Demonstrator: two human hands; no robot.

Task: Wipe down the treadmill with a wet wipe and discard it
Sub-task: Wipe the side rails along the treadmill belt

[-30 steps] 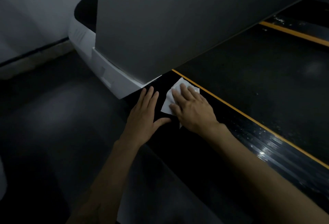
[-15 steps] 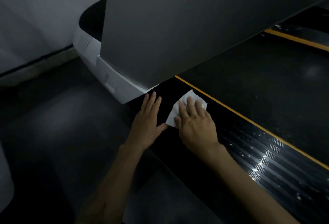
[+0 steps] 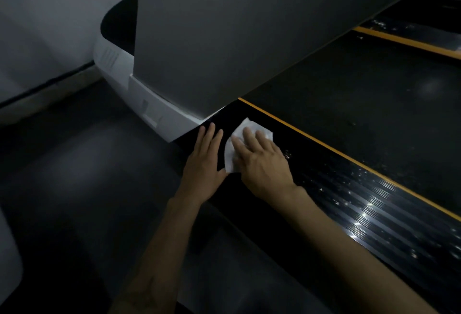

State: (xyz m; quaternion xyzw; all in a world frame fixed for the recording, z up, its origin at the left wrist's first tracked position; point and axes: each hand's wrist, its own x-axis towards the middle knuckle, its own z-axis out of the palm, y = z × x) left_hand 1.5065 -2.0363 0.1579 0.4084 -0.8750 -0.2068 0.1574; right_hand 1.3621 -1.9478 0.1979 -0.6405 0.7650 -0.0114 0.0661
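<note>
A white wet wipe (image 3: 249, 126) lies flat on the treadmill's black ribbed side rail (image 3: 361, 204), close to the base of the grey upright (image 3: 224, 39). My right hand (image 3: 259, 161) presses on the wipe with straight fingers and covers its lower part. My left hand (image 3: 204, 164) rests flat on the rail's outer edge just left of the wipe, fingers straight and pointing at the white motor cover (image 3: 159, 111). An orange line (image 3: 349, 161) separates the rail from the black running belt (image 3: 361, 104).
Dark floor (image 3: 74, 176) spreads to the left of the treadmill. A pale wall with a dark skirting strip (image 3: 37, 89) runs at the far left. A second orange-edged rail (image 3: 409, 42) shows at the upper right. A pale rounded object (image 3: 7, 264) sits at the left edge.
My right hand has slid the wipe a little along the rail, away from the upright and toward the orange line. My left hand has stayed flat on the rail's edge.
</note>
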